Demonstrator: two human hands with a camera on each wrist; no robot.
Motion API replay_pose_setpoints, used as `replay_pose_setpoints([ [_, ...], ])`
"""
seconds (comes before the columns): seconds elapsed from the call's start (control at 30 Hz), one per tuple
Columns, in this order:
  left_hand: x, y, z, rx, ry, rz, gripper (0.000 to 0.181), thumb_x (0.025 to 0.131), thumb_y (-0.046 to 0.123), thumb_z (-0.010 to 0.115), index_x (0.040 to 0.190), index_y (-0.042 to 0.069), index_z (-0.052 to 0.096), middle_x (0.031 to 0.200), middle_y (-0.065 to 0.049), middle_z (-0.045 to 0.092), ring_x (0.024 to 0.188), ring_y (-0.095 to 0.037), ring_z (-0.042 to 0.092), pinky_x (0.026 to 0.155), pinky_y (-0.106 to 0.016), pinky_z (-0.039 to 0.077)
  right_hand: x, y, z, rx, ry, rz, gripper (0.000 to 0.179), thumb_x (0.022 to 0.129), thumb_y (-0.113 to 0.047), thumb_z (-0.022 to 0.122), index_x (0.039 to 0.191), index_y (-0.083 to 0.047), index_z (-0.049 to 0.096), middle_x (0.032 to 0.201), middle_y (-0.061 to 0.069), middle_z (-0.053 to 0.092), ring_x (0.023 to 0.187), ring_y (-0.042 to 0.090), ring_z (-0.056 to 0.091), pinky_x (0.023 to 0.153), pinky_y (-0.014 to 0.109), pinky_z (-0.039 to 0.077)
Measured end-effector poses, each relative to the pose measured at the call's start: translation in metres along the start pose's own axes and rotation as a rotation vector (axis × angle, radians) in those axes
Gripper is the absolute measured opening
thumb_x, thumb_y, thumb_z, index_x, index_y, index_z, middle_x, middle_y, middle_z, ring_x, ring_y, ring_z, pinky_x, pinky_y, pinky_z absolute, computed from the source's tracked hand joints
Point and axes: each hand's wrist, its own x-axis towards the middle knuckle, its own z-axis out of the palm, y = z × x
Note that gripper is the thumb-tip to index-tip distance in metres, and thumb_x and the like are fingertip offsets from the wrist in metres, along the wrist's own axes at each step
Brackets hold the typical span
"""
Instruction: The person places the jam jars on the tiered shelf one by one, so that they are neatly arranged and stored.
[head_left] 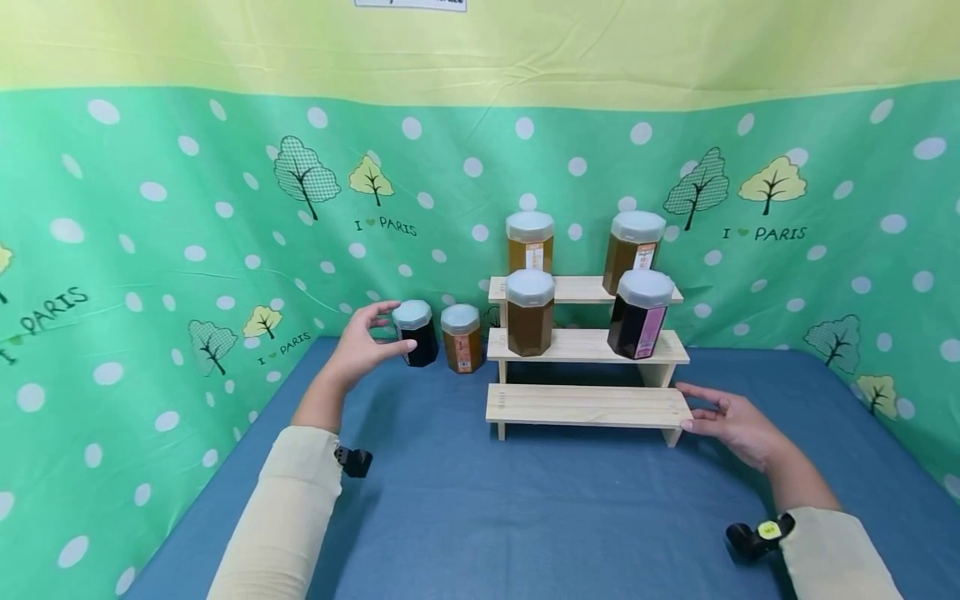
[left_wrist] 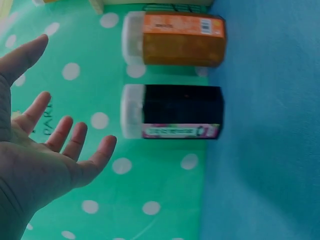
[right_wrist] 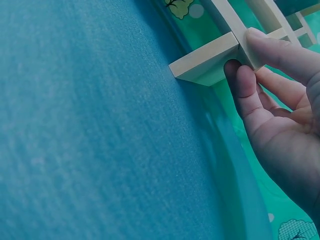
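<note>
My left hand [head_left: 363, 348] is spread beside a dark jar [head_left: 422, 343] with a whitish lid, thumb and fingers parted around the lid's height. In the left wrist view a gap shows between the fingers and that dark jar [left_wrist: 182, 107], which has a pink label along one side. Right next to it stands an amber jar [head_left: 462, 342] with an orange label. With thumb and fingers, my right hand [head_left: 738, 427] pinches the right end of the lowest step of a wooden tiered stand [head_left: 585, 406]. The thumb [right_wrist: 282, 52] lies against the board's end in the right wrist view.
On the stand's middle step are a brown jar [head_left: 530, 321] and a dark jar with a pink label [head_left: 637, 321]. The top step holds a golden jar [head_left: 529, 242] and another brown jar [head_left: 624, 254]. A green dotted cloth [head_left: 450, 200] hangs behind the blue table [head_left: 480, 517].
</note>
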Motion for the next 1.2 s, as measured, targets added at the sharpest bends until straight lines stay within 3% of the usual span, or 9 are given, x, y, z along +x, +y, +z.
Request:
replay_pose_setpoints([
  [0.33,0.012,-0.030,0.011,-0.041,0.113,-0.016,0.082,0.080,0.034,0.081,0.148,0.015,0.040,0.155,-0.014,0.021,0.137,-0.036,0.029,0.100,-0.059,0.038,0.000,0.001,0.002,-0.005,0.006,0.001,0.081,0.088,-0.020,0.074,0.150,0.005,0.028,0.136,0.030,0.048,0.098,0.011,0.063,0.083,0.023,0.050],
  [0.67,0.032,-0.040,0.028,-0.043,0.337,-0.011,0.082,0.076,0.039,0.084,0.144,0.009,0.047,0.146,-0.015,0.034,0.132,-0.037,0.037,0.101,-0.050,0.040,-0.003,0.001,0.002,-0.042,0.023,0.011,0.081,0.089,-0.023,0.074,0.150,0.005,0.028,0.140,0.032,0.043,0.099,0.010,0.060,0.084,0.024,0.049],
  [0.9,0.047,-0.042,0.035,0.024,0.317,-0.051,0.081,0.078,0.028,0.083,0.146,0.008,0.044,0.148,-0.019,0.032,0.132,-0.037,0.036,0.104,-0.051,0.038,-0.001,0.001,0.002,-0.033,0.015,0.012,0.082,0.090,-0.025,0.073,0.151,0.003,0.027,0.141,0.031,0.043,0.100,0.010,0.061,0.087,0.027,0.050],
  [1.2,0.057,-0.049,0.040,0.122,0.277,-0.112,0.079,0.083,0.022,0.079,0.149,0.007,0.038,0.148,-0.020,0.036,0.131,-0.036,0.040,0.104,-0.048,0.038,0.000,0.002,0.003,-0.029,0.017,0.008,0.081,0.090,-0.023,0.073,0.151,0.003,0.028,0.142,0.031,0.041,0.101,0.011,0.060,0.085,0.025,0.049],
])
